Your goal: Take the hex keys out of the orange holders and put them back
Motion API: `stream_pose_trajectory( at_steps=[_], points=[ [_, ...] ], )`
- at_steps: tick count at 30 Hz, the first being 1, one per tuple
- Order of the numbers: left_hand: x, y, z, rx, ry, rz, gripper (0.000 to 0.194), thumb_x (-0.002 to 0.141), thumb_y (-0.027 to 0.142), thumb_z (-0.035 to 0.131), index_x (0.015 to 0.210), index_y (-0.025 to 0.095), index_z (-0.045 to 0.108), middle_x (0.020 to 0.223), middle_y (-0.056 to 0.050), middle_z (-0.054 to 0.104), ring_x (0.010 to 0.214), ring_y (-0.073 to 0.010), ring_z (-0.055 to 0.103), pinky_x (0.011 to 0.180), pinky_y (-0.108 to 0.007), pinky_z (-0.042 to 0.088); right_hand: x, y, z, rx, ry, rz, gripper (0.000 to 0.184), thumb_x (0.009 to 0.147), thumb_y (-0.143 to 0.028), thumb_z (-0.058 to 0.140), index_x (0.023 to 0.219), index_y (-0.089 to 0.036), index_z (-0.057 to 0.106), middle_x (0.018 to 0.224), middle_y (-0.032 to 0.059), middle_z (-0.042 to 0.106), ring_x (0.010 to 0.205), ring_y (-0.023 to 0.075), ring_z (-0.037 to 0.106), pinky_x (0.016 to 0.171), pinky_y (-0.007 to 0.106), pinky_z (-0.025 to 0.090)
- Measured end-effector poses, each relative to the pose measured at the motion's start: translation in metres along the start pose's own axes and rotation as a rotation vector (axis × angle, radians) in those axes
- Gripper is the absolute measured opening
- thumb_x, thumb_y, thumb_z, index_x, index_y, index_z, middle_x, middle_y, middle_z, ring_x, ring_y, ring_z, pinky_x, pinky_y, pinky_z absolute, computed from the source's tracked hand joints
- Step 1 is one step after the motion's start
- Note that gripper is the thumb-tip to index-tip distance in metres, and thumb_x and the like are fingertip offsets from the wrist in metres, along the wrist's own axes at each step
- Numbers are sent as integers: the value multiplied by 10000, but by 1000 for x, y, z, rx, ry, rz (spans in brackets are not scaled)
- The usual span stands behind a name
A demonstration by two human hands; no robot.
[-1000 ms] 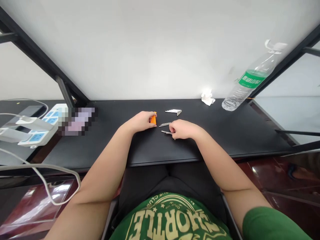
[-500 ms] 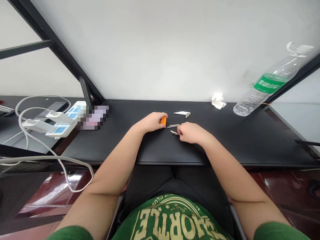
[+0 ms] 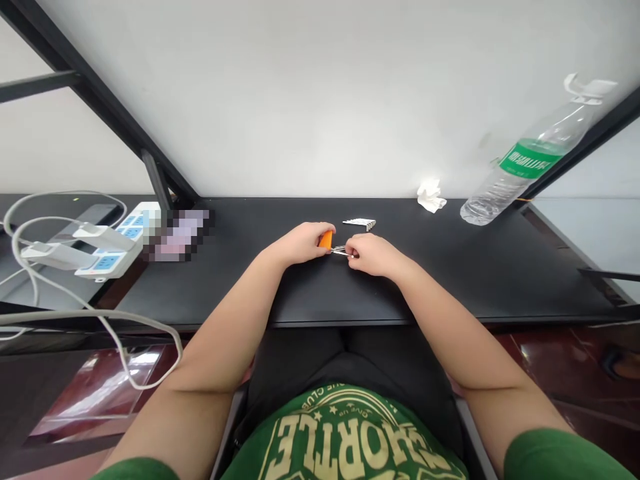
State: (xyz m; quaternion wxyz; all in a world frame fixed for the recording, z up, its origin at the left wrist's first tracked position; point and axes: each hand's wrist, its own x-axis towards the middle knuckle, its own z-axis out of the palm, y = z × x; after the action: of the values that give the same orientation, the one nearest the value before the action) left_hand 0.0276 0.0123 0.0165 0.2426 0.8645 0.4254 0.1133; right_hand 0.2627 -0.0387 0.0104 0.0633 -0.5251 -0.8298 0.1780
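My left hand (image 3: 306, 244) is closed around a small orange block (image 3: 326, 240), which shows between thumb and fingers. My right hand (image 3: 369, 255) pinches a thin silvery rod (image 3: 343, 253), likely a hex key. The rod's left end reaches to the orange block and my left fingertips; whether it touches them is too small to tell. Another thin rod lies just behind it, partly covered by my right fingers. Farther back, several L-shaped hex keys (image 3: 361, 223) lie side by side in a row on the black tabletop (image 3: 240, 280).
At the back right stands a clear plastic bottle (image 3: 520, 163) with a green label, near a crumpled tissue (image 3: 431, 195). On the left are a white power strip (image 3: 117, 257) with plugs and looping cables, and a blurred-out flat item (image 3: 180, 235). A white wall (image 3: 320, 100) rises behind the table.
My right hand has moved slightly up and left, bringing the rod's end to the orange block. My left hand keeps its hold on the block. The camera view has shifted a little.
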Motion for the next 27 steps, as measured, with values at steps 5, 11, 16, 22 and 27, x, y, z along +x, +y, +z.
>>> stream_pose_trajectory(
  at_steps=[5,11,16,22,27],
  points=[
    [0,-2,1,-30,18,41,441,852,319,709,1287,250,712,977,-30,732,874,-222,674,798,-311,529,2,2,0,11,-13,-6,22,897,-187,647,882,-199,657,1035,58,706,834,175,584,685,284,350],
    [-2,0,1,6,-8,64,471,842,280,686,1312,261,708,1097,-46,736,909,-227,674,821,-315,525,2,1,1,21,-26,-24,38,898,-171,639,870,-194,651,992,57,692,846,176,579,694,280,340],
    [-3,7,1,60,-48,93,439,844,239,662,1278,276,715,1094,-37,748,929,-237,674,793,-314,501,3,0,2,39,-30,-70,79,876,-146,640,809,-188,630,956,48,673,838,168,556,702,276,336],
    [-2,4,2,48,-9,76,426,845,238,655,1266,268,710,1023,-28,733,877,-223,664,757,-300,479,4,8,-1,295,-15,-53,90,934,-166,602,882,-183,674,864,11,701,769,146,585,722,268,389],
    [0,-1,4,48,-7,74,391,847,269,659,1232,273,721,978,-24,723,837,-216,650,728,-296,472,-2,21,-14,384,-29,55,107,940,-279,614,922,-203,686,876,7,722,773,160,621,701,273,422]
  ],
)
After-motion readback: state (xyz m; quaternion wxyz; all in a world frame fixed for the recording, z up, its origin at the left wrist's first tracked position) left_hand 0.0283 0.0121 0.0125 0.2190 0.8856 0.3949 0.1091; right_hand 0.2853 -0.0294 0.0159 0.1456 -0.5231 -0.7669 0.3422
